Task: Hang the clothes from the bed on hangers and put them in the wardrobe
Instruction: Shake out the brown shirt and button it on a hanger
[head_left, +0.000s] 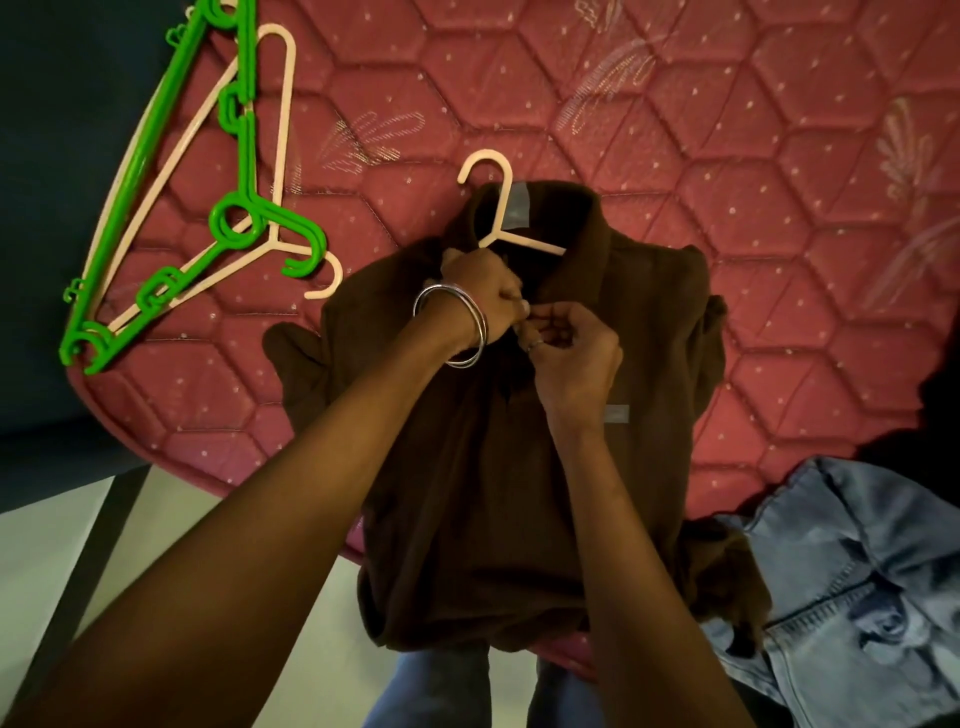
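a pink quilted bed (675, 130) fills the view, its corner toward the dim floor, and everything here sits in relation to the brown shirt (597, 322) spread flat on it. the shirt lies front up with its collar away from the person, probably so the placket is easy to reach. a cream hanger (501, 205) is already threaded through the neck, its hook poking out past the collar, so this looks like the buttoning step that keeps the shirt from sliding off once lifted.

both hands meet just below the collar on the shirt's front. the left hand (480, 299), wrist ringed by silver bangles (457, 332), has its fingers curled around the fabric edge, holding it steady. the right hand (571, 353) touches it from the other side, fingers bent and pinching something small at the placket; whether that is a button i cannot tell. both forearms reach straight out over the shirt's hem.

beyond the shirt's left sleeve lie spare hangers (244, 223), green and cream, stacked near the bed's edge. by the shirt's lower right corner a denim garment (857, 571) waits its turn. no wardrobe shows.
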